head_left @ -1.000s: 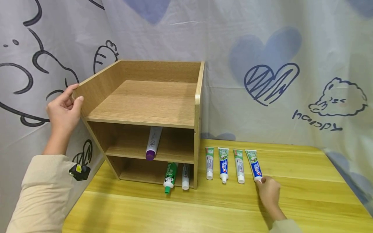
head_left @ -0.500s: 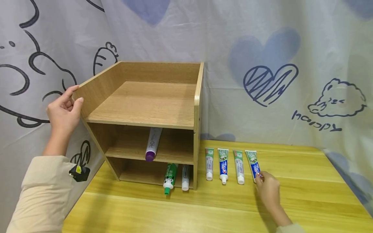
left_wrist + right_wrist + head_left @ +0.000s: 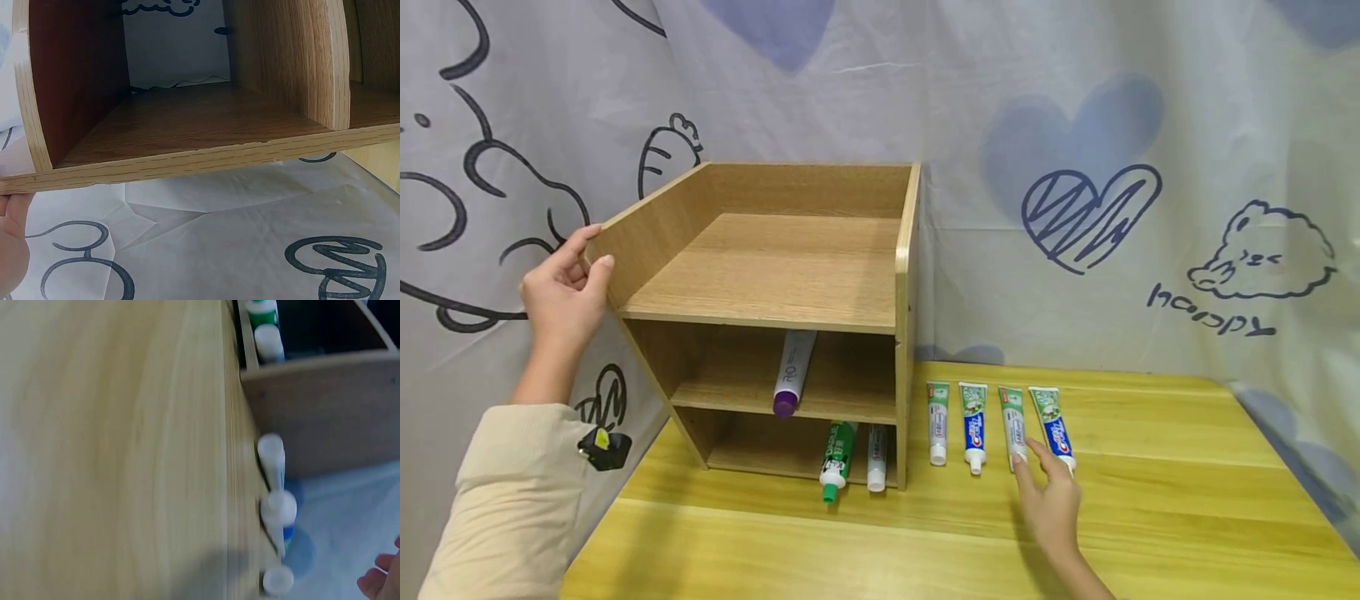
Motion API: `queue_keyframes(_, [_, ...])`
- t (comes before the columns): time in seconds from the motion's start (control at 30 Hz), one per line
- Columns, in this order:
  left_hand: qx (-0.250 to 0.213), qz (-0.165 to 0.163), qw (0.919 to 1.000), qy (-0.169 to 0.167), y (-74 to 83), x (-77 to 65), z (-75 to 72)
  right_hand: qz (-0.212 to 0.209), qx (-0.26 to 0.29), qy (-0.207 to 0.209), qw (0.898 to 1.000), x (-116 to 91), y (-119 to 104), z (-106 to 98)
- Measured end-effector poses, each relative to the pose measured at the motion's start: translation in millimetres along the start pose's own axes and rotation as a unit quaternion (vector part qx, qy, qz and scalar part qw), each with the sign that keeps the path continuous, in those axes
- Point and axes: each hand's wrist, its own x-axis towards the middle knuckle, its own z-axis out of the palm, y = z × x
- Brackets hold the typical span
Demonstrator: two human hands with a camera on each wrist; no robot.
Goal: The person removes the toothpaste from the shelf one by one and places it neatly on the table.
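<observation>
Where right hand (image 3: 1052,497) overlies its capped end, third tube (image 3: 1011,414) lies on table (image 3: 790,554); thumb and forefinger slightly parted, whether gripping cannot be told. Fourth tube (image 3: 1052,418): three o'clock. Second tube (image 3: 974,423), first tube (image 3: 937,422): nine o'clock. Shelf (image 3: 767,262): ten o'clock, left edge pinched between thumb and fingers of left hand (image 3: 565,293). In shelf, middle level: purple-capped tube (image 3: 793,367); bottom: green tube (image 3: 837,447), white tube (image 3: 877,452).

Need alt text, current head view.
Right hand at the cap end of the third toothpaste tube from the left in a row of four on a table. Left hand grips a wooden shelf unit holding three more tubes.
</observation>
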Motion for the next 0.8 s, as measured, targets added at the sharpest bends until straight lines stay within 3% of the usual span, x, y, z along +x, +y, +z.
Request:
queue_keyframes(0.4, [0.003, 0.000, 1.0000, 0.003, 0.9, -0.8, 0.0, 0.071, 0.074, -0.045, 0.994, -19.9, -42.6, 10.3])
queue_keyframes(0.8, [0.008, -0.004, 1.0000, 0.001, 2.3, -0.3, 0.6, 0.061, 0.103, -0.057, 0.991, -32.8, -78.4, 22.4])
